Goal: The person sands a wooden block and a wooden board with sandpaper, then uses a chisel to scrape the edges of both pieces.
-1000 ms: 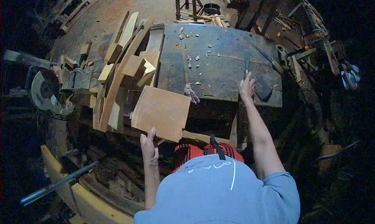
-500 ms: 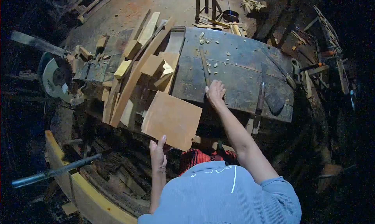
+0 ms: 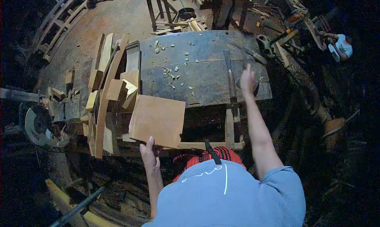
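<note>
"Brown wood, flat and near-square: where was that board (image 3: 158,120) positioned?"

"At the near edge of the workbench (image 3: 206,78), left of centre, with its broad face up. The left hand (image 3: 151,157) was clamped on the lower edge: thumb on the upper face, fingers passing beneath."

"And the right hand (image 3: 247,81)?"

"Extended over the right part of the workbench, well apart from the board. One finger pointed toward the far side. The hand was blurred; whether the other fingers were apart or closed on something could not be told, nor whether the hand touched the surface."

"Which tool lay just beside it?"

"A broad-bladed chisel (image 3: 232,84), to the left of the right hand. Its long axis ran from the near edge toward the far side, roughly parallel to the right forearm. The blade faced away from the person; the handle faced the near edge."

"Which hand was nearer the chisel?"

"The right, clearly. The left was occupied by the board, which was on the other side of the chisel."

"Other items about the hands?"

"A long-bladed hand tool (image 3: 258,57) lay beyond the right hand, set diagonally. Wood chips (image 3: 171,73) were scattered beyond the board."
</note>
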A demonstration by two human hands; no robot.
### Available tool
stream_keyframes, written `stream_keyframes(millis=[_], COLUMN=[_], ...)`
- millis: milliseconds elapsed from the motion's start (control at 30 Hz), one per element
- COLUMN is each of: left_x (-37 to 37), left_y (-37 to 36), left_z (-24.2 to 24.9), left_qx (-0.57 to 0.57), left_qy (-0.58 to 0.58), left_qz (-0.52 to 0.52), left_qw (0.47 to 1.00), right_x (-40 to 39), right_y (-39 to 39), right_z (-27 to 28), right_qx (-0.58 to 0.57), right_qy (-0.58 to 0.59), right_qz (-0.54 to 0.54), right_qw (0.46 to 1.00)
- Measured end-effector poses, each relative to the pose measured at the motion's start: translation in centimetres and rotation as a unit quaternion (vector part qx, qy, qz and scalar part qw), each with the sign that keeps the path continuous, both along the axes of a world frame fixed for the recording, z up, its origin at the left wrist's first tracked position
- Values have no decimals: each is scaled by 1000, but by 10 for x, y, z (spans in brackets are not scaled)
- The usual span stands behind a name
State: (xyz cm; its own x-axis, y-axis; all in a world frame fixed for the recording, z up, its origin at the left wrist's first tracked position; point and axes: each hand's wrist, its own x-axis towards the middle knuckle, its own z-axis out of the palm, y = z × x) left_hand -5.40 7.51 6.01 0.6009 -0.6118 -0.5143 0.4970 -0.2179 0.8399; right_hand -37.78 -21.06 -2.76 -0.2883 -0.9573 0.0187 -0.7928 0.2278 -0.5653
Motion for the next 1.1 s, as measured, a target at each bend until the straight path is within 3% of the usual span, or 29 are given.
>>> stream_keyframes(millis=[67,100,167,233,267,333,367,433,500,633,733,833,900,967,1033,1100], left_x=[-4,-6,-8,-12,-13,-15,-16,-18,-21,-22,-18,-18,-16,-9,-14,-15], left_y=[-14,-21,-35,-50,-56,-62,-65,-70,-72,-73,-74,-80,-81,-79,-87,-100], left_z=[3,0,-17,-30,-34,-47,-55,-58,-63,-67,-65,-34,-38,-73,-56,-65], left_qx=[-5,-6,-32,-43,-30,-4,5,-31,-8,-39,-7,56,83,-36,-40,-71], left_qy=[25,25,38,42,28,-7,-28,15,-45,10,22,33,37,53,66,91], left_qz=[-21,-22,-20,-5,-25,-49,-57,-69,-87,-67,-78,-81,-73,-73,-30,-81], left_qw=[999,999,999,998,999,999,998,997,995,997,997,995,993,995,997,990], right_x=[-48,-66,-68,-44,-34,-11,4,33,37,37,36,44,49,50,44,32], right_y=[-7,-8,-3,7,8,12,17,27,26,28,57,106,135,156,172,185], right_z=[-41,-58,-60,-40,-34,-26,-23,-18,-33,-28,-5,28,40,45,41,32], right_qx=[-42,-1,40,47,48,-67,-67,128,139,126,27,49,121,65,59,65], right_qy=[12,39,64,227,224,124,119,70,80,59,-10,-43,-22,-66,-142,-158], right_qz=[-36,-44,-49,-84,-74,36,44,91,99,67,213,316,303,314,286,261], right_qw=[998,998,996,969,971,989,990,985,982,988,977,947,945,945,946,950])
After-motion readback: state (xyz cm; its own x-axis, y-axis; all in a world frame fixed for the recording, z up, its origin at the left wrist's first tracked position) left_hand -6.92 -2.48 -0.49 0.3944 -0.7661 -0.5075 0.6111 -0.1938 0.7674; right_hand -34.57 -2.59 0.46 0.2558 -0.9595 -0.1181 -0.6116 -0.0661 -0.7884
